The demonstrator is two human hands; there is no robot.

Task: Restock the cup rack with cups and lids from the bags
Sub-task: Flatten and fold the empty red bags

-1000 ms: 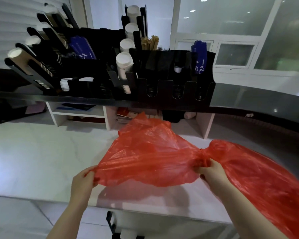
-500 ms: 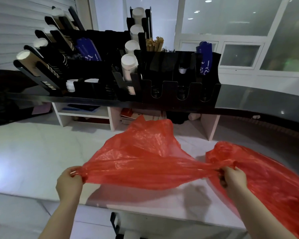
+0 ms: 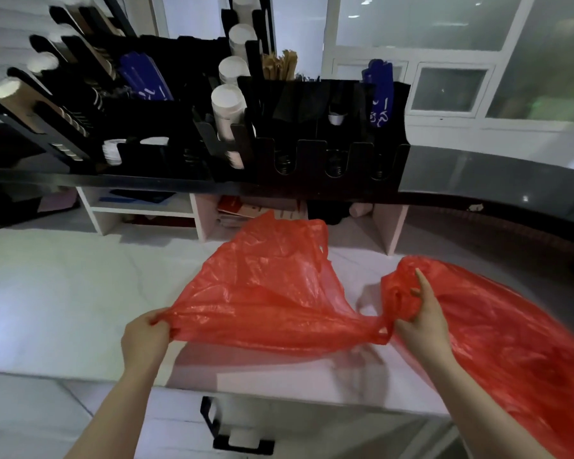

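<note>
Head view, me: counter (image 3: 63, 293) fills the foreground. Rack (image 3: 315, 134) sits on the dark shelf (image 3: 478, 170) behind it, well apart from both hands. It has cups (image 3: 227, 104) in some slots, not all.

Lead: bag?

Me: red bag (image 3: 262, 293) lies on the counter, long axis left-right. Film is stretched between my hands and the bulk trails off right, past my right forearm. One bag or two knotted together, can't tell.

Lead: grip?

Me: left hand (image 3: 143, 339) is fisted on the left edge, pinching film. Right hand (image 3: 418, 313) is clamped on the bunched neck, index finger sticking up.

Lead: next?

Me: my guess is to open that neck. It's at the right hand, so right works it while left holds tension. Contents not visible through the film.
</note>
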